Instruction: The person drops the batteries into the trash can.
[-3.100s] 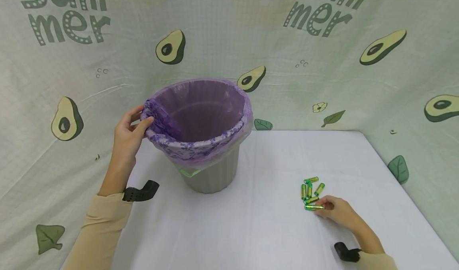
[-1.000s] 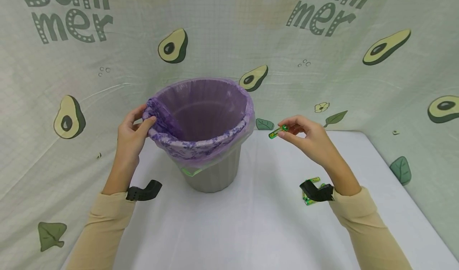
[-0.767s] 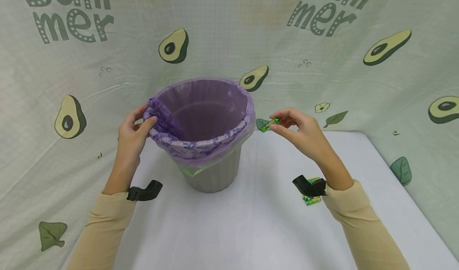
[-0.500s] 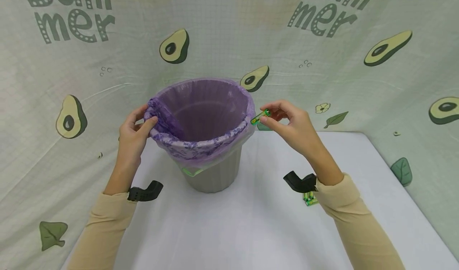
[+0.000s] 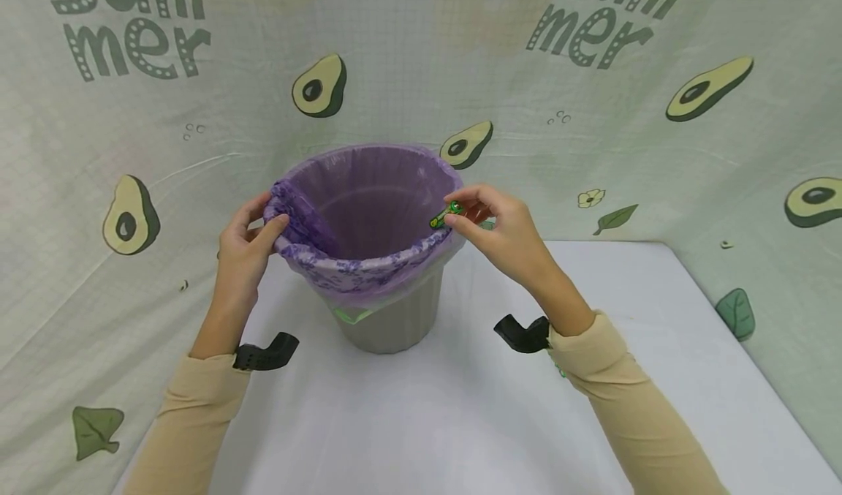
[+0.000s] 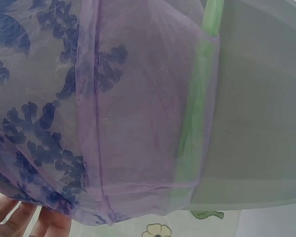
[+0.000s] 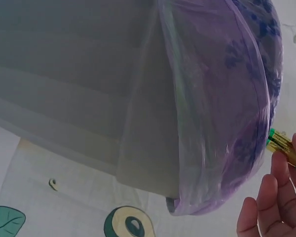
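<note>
the backdrop [image 5: 421, 56] reads "summer" twice; the right hand [image 5: 503, 228] pinches a green battery [image 5: 446, 215], label unreadable, over the bin [image 5: 388, 319] rim at 3 o'clock; the left hand [image 5: 243, 250] grips the purple liner [image 5: 309, 221] at 9 o'clock; open white worktop [image 5: 421, 422] lies at 6 o'clock

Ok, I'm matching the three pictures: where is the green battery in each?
Head: battery pinched by the right hand over the bin's right rim.
Left wrist: not in it.
Right wrist: battery at right edge, above the fingers.
Shared landmark: purple bag.
</note>
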Action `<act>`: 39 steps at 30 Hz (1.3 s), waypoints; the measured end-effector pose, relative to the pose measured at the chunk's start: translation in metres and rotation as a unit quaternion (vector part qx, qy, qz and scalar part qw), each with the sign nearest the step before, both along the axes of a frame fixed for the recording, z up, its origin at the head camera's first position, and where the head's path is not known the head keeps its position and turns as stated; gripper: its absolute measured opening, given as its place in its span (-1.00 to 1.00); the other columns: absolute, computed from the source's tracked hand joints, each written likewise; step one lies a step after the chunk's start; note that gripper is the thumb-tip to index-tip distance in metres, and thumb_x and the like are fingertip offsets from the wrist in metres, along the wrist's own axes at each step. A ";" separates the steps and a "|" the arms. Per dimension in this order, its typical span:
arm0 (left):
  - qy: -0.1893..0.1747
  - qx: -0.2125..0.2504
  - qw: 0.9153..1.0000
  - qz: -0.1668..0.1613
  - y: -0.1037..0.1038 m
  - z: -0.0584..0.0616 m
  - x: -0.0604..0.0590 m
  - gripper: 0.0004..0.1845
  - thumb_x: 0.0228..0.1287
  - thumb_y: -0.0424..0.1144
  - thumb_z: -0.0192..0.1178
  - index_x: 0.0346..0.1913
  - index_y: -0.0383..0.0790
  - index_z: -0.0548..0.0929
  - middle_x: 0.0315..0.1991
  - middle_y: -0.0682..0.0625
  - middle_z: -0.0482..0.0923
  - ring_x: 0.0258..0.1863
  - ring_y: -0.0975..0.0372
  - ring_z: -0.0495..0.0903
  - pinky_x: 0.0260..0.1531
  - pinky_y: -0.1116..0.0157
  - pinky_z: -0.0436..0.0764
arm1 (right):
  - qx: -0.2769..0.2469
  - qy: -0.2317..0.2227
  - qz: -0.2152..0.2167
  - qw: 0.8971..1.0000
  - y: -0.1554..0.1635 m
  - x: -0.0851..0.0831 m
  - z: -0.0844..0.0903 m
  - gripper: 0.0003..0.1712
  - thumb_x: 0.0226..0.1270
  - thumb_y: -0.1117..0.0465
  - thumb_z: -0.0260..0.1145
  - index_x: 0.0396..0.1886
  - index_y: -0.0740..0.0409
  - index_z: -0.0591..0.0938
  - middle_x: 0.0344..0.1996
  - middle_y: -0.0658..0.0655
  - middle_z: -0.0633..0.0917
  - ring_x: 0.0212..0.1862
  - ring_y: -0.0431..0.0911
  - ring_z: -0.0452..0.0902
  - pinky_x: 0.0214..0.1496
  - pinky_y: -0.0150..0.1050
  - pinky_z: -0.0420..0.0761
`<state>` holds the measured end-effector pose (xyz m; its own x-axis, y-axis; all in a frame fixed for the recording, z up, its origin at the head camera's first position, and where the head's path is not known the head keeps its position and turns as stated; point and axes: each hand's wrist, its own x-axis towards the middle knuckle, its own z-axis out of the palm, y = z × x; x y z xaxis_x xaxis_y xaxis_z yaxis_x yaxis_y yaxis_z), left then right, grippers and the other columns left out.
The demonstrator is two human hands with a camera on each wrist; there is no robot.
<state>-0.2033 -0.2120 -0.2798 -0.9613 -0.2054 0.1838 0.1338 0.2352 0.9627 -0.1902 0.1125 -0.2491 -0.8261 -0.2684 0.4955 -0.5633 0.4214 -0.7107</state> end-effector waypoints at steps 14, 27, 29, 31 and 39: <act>-0.003 -0.011 1.000 0.000 0.000 -0.001 0.001 -0.37 0.28 -0.10 0.15 0.38 -0.11 0.25 0.20 0.01 0.28 -0.20 0.49 0.46 -0.36 0.63 0.49 | -0.011 -0.012 -0.012 1.000 -0.001 0.005 -0.007 -0.84 0.28 0.23 0.26 -0.21 0.22 0.62 -0.32 0.11 0.66 -0.33 -0.15 0.48 -0.23 -0.38 0.48; -0.001 -0.019 1.000 0.003 0.001 -0.001 0.001 -0.38 0.29 -0.09 0.13 0.37 -0.11 0.27 0.20 0.01 0.29 -0.20 0.49 0.46 -0.37 0.62 0.49 | -0.009 -0.033 -0.054 0.998 0.027 0.009 -0.023 -0.80 0.31 0.17 0.23 -0.19 0.21 0.61 -0.29 0.11 0.66 -0.28 -0.21 0.49 -0.20 -0.43 0.45; -0.001 -0.023 1.000 0.005 0.001 0.000 0.001 -0.38 0.29 -0.09 0.13 0.38 -0.11 0.26 0.20 0.01 0.29 -0.20 0.50 0.46 -0.36 0.62 0.49 | -0.011 -0.039 -0.064 0.997 0.033 0.011 -0.025 -0.80 0.31 0.16 0.23 -0.19 0.20 0.61 -0.29 0.11 0.65 -0.27 -0.24 0.49 -0.19 -0.45 0.45; -0.001 -0.023 1.000 0.005 0.001 0.000 0.001 -0.38 0.28 -0.09 0.13 0.38 -0.11 0.27 0.19 0.01 0.29 -0.20 0.50 0.46 -0.36 0.62 0.49 | -0.014 -0.041 -0.074 0.996 0.040 0.013 -0.028 -0.79 0.31 0.16 0.23 -0.19 0.21 0.61 -0.29 0.11 0.64 -0.27 -0.25 0.50 -0.19 -0.47 0.45; 0.003 -0.022 1.000 0.010 0.001 0.000 0.001 -0.39 0.28 -0.10 0.14 0.37 -0.13 0.28 0.14 0.06 0.32 -0.22 0.50 0.47 -0.38 0.62 0.48 | -0.011 -0.052 -0.111 0.992 0.069 0.019 -0.046 -0.78 0.32 0.14 0.22 -0.19 0.20 0.61 -0.35 -0.05 0.64 -0.27 -0.29 0.53 -0.22 -0.50 0.45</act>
<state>-0.2024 -0.2114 -0.2800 -0.9560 -0.2152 0.1992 0.1349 0.2803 0.9504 -0.1717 0.1813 -0.2950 -0.9109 -0.0644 0.4076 -0.3812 0.5097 -0.7713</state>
